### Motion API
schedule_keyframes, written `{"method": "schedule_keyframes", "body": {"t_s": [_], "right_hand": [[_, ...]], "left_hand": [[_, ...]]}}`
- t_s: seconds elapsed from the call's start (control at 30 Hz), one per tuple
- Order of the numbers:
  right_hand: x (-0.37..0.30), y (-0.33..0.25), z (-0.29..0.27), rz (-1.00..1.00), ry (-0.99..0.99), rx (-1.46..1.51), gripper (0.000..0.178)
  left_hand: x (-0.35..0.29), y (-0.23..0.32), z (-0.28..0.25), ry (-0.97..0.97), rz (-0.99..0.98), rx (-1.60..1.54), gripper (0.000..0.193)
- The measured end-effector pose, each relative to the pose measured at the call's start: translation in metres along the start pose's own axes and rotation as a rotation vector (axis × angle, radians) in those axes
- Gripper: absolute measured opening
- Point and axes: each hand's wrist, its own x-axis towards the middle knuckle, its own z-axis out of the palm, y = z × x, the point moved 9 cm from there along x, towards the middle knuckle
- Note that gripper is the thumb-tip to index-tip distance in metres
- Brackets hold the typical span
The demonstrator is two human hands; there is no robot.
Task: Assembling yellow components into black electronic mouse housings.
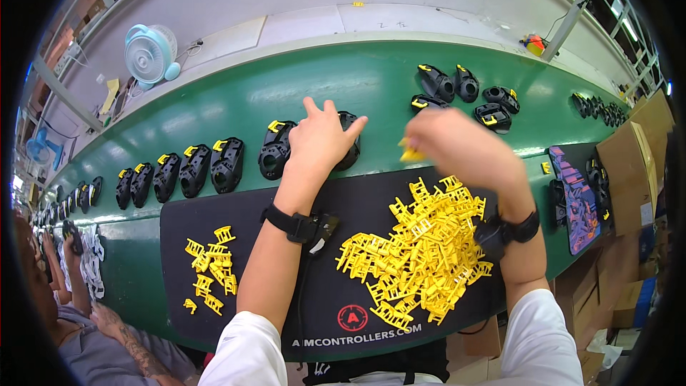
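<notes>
My left hand (320, 134) reaches over the bench with its fingers spread. It partly covers a black plastic shell (348, 149); whether it touches that shell I cannot tell. Just to its left lies another black shell (274, 151) with a yellow piece at its top. My right hand (457, 141), blurred by motion, pinches a small yellow plastic part (409, 151) above the far edge of the black mat (179, 218). Below it a big heap of ladder-shaped yellow parts (421, 254) covers the mat's right side. A smaller group of yellow parts (211, 264) lies on the left.
Black shells (194, 171) form a row leftward along the green bench (236, 114). Several more shells (467, 83) sit beyond my right hand. A pale blue fan (151, 56) stands at the back left. Cardboard boxes (629, 179) rise at right. A co-worker's tattooed forearm (139, 350) is at lower left.
</notes>
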Motion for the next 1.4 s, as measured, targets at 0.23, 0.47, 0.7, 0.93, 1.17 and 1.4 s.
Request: {"method": "schedule_keyframes", "body": {"t_s": [0.23, 0.47, 0.7, 0.93, 1.17, 1.4], "right_hand": [[-0.020, 0.127, 0.008, 0.398, -0.118, -0.079, 0.020], [-0.009, 0.120, 0.002, 0.334, 0.006, 0.056, 0.025], [-0.001, 0.065, -0.016, 0.138, 0.084, 1.225, 0.031], [-0.005, 0.064, -0.046, 0.094, 0.313, 1.254, 0.028], [-0.008, 0.031, -0.065, 0.005, 0.405, 1.277, 0.019], [-0.007, 0.023, -0.060, 0.123, 0.492, 0.806, 0.017]], "left_hand": [[0.003, -0.003, -0.024, 0.060, -0.007, -0.153, 0.058], [0.004, 0.009, -0.022, 0.103, 0.154, -0.334, 0.048], [0.004, 0.037, -0.017, -0.185, 0.253, -0.859, 0.042], [-0.002, 0.045, -0.037, -0.308, 0.115, -1.836, 0.037], [-0.006, 0.054, -0.037, -0.387, 0.069, -1.860, 0.055], [-0.020, 0.069, -0.052, -0.331, 0.204, -1.958, 0.046]]}}
